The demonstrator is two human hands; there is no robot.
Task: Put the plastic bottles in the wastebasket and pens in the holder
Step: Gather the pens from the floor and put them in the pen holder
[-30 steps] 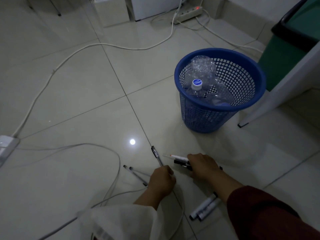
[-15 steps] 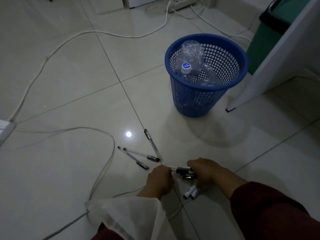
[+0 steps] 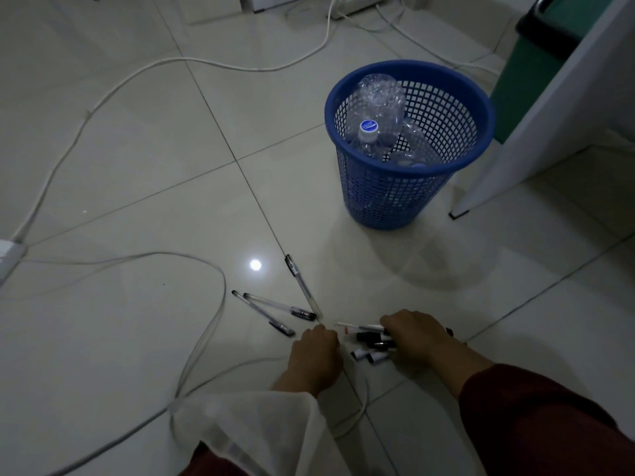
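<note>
A blue mesh wastebasket [image 3: 395,201] stands on the tiled floor at the upper right, with clear plastic bottles [image 3: 378,104] inside it. My right hand [image 3: 417,334] is shut on a bundle of pens and markers [image 3: 372,340] low over the floor. My left hand [image 3: 316,353] is a closed fist just left of that bundle, and nothing shows in it. One clear pen [image 3: 301,286] lies on the floor, its lower end almost at my left knuckles. Two more pens [image 3: 275,305] lie crossed to the left. No pen holder is in view.
White cables [image 3: 202,341] loop across the floor on the left and run under my arms. A power strip [image 3: 357,5] lies at the top. A slanted white table leg [image 3: 515,142] and a green bin [image 3: 536,67] stand right of the basket.
Two markers that lay by my right forearm have been drawn in under my right hand, joining the bundle. Both hands have come closer together. The view has shifted slightly.
</note>
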